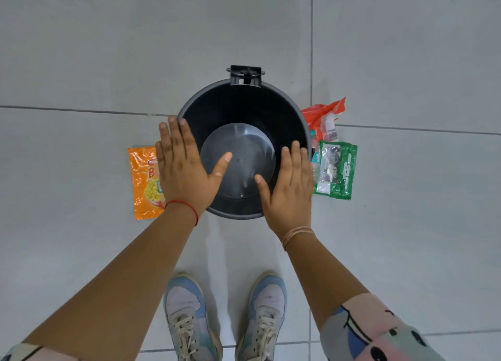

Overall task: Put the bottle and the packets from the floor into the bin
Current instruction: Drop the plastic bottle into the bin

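A black round bin (244, 100) stands open on the tiled floor, and nothing shows inside it. My left hand (184, 165) hovers flat, palm down, over the bin's left rim, holding nothing. My right hand (290, 184) is spread flat over the right rim, also holding nothing. An orange packet (143, 181) lies on the floor left of the bin, partly hidden by my left hand. To the right of the bin lie a green packet (339, 171) and a red-orange packet (325, 114). A clear bottle (315, 154) shows only in part between the bin and the green packet.
My two shoes (225, 317) stand on the floor just in front of the bin. A black hinge bracket (245, 74) sticks out at the bin's far rim. Grey floor tiles surround everything.
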Tool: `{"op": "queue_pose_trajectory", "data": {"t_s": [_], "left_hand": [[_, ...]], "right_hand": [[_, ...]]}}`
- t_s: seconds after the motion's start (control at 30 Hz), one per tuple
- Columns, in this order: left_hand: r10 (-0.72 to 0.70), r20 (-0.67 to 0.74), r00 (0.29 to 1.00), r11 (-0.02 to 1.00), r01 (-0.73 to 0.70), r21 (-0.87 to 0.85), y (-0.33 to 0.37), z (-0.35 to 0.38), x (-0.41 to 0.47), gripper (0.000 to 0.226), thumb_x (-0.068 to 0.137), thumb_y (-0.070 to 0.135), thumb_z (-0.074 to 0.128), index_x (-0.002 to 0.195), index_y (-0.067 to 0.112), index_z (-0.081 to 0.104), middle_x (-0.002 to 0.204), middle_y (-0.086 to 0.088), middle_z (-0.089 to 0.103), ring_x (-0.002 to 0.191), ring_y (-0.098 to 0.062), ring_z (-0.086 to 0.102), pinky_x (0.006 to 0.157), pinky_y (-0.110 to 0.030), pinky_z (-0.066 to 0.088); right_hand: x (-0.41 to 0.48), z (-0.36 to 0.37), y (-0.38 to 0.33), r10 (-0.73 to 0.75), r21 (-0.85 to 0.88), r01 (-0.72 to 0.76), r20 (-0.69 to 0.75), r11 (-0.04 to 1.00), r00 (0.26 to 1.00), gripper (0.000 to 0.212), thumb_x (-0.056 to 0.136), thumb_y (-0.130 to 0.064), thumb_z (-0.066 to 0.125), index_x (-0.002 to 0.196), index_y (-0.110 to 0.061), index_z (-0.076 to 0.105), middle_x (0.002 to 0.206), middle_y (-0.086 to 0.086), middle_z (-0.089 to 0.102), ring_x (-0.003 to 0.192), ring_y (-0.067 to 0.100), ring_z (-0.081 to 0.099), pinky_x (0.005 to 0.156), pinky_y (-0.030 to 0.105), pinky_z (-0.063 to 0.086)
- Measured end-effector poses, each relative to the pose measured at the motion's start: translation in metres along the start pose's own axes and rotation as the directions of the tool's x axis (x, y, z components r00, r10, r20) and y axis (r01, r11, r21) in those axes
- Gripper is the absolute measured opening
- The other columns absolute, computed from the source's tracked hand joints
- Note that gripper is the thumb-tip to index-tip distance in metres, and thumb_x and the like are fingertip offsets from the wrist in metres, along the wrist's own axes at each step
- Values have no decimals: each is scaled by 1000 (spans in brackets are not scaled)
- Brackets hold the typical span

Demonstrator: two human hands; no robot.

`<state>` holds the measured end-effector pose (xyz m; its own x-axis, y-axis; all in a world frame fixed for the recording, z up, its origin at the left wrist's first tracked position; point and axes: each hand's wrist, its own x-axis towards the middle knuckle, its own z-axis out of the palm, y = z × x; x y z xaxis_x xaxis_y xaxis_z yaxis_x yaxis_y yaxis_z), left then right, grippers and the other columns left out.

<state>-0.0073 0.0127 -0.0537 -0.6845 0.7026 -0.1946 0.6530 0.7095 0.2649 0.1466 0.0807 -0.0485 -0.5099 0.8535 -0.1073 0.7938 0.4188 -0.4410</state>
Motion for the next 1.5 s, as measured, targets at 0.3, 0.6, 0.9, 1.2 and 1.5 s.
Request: {"op": "queue_pose_trajectory", "data": {"t_s": [0.3,0.6,0.9,1.2,1.5], "left_hand": [[-2,7,1000,996,1,91,6,-2,-3,101,76,75,13,144,1,2,155,-21,2,143,-33,-3,113,-38,-4],[31,-69,997,998,-27,64,1,9,-2,96,80,73,16,144,2,4,154,-23,7,143,-34,0,115,-47,4],[45,-122,992,999,-44,11,-1,12,-1,87,86,65,20,144,1,7,154,-22,9,142,-35,2,115,-45,4],[15,-117,993,975,-40,-217,1,-1,-2,59,94,28,28,142,-3,13,153,-22,11,142,-35,3,115,-29,-5],[24,-24,999,999,-23,36,-6,-2,0,88,82,68,6,145,7,2,156,-15,4,143,-31,-3,115,-40,-3]], "right_hand": [[34,-13,38,271,270,-172,-391,947,880,40,91,-26,54,122,-1,50,125,22,54,118,34,47,100,50,43],[75,39,113,659,146,-668,109,730,744,55,85,-30,62,128,0,43,129,22,53,119,37,49,101,46,42],[77,66,126,735,178,-730,50,660,676,30,87,-13,53,116,-3,52,114,19,63,104,35,59,84,37,49],[38,-70,5,231,446,-58,-345,893,910,47,69,-36,74,111,-30,53,98,-31,55,87,2,53,74,12,46],[94,41,-22,297,-335,-129,519,933,802,41,88,-11,58,128,-7,46,126,20,54,119,31,49,88,38,49]]}}
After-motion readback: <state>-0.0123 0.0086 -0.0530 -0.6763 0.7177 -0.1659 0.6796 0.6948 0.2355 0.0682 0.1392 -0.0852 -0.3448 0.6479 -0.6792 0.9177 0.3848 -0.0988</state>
